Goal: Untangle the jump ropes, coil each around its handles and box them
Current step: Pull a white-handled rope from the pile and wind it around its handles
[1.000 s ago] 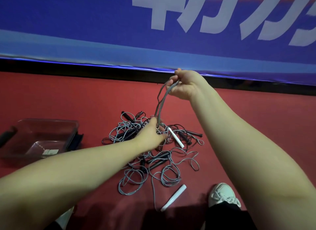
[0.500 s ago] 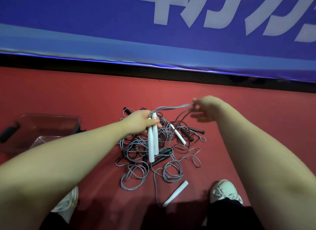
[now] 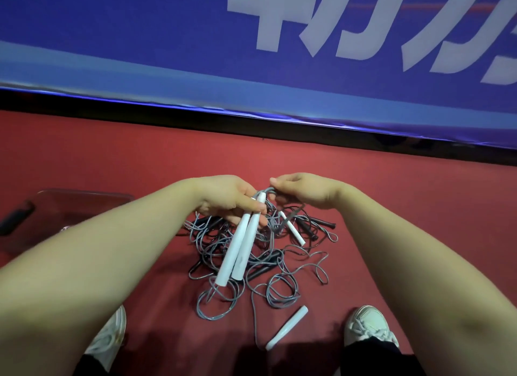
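Left hand (image 3: 226,199) is gripping the pair of white handles (image 3: 237,252) by their far ends, side by side, free ends pointing down and near over the tangle (image 3: 282,291). Right hand (image 3: 305,192) is sitting just right of it, fingers curled and pinching the grey cord (image 3: 267,191) where it is leaving the handle tops. The hands are almost touching, so there is very little free cord between them. Step in hand, by my read: starting the wrap on this rope. To do it well, I'm thinking: clamp both handles flat together so they aren't scissoring, feed cord through the right pinch with light tension, lay turns neatly from the top down, and stop whenever the trailing cord is dragging other loops up. Can't tell whether this cord is fully free of the pile; it is disappearing behind the right hand. The pile is lying on the red floor (image 3: 140,157) directly below both hands, with a loose white handle (image 3: 286,329) near it. The clear box (image 3: 84,199) is waiting far left, well apart from the hands.
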The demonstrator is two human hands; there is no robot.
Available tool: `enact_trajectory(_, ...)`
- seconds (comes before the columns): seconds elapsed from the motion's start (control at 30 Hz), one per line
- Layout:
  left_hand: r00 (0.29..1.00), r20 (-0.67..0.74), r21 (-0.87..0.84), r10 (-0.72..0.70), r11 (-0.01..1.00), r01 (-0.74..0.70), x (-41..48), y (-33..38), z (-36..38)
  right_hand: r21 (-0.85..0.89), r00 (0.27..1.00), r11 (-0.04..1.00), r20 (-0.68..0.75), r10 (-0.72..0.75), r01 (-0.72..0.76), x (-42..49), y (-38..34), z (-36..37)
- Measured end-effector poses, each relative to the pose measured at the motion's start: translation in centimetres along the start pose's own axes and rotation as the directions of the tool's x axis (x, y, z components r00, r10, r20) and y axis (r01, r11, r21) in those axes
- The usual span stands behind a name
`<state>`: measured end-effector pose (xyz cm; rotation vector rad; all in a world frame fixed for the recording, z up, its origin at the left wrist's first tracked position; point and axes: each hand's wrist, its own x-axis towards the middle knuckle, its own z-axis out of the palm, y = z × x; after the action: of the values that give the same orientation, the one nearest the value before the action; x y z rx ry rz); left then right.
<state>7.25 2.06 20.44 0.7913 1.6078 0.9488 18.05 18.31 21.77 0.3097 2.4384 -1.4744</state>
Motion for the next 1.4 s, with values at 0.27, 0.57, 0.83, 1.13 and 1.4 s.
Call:
enact_trajectory(0.27,0.901,-0.408,0.212,0.147,0.975,-0.063,1.0,-1.3,-0.5,0.432,0.996,0.902,-0.083,0.044,-0.004,0.6,-2.3,-0.1)
enact_trajectory(0.57,0.740,-0.575,0.267,0.347,0.935,-0.232,1.8,1.0,1.7,0.516,0.980,0.846,-0.194,-0.036,0.133,0.6,-4.0,0.6)
enact_trajectory(0.83,0.710,-0.649,0.253,0.274,0.957,-0.138,1.2,0.9,1.5,0.459,0.952,0.860,-0.292,-0.093,0.224,0.9,-5.1,1.7)
enact_trajectory(1.13,0.638,-0.644,0.293,0.422,0.907,-0.303,1.1,0.5,0.1,0.479,0.942,0.825,-0.285,-0.176,0.299,0.9,-6.2,2.4)
enact_trajectory(1.4,0.655,-0.632,0.202,0.415,0.904,-0.378,1.5,0.9,0.3,0.455,0.927,0.824,-0.311,-0.208,0.337,0.6,-6.8,2.9)
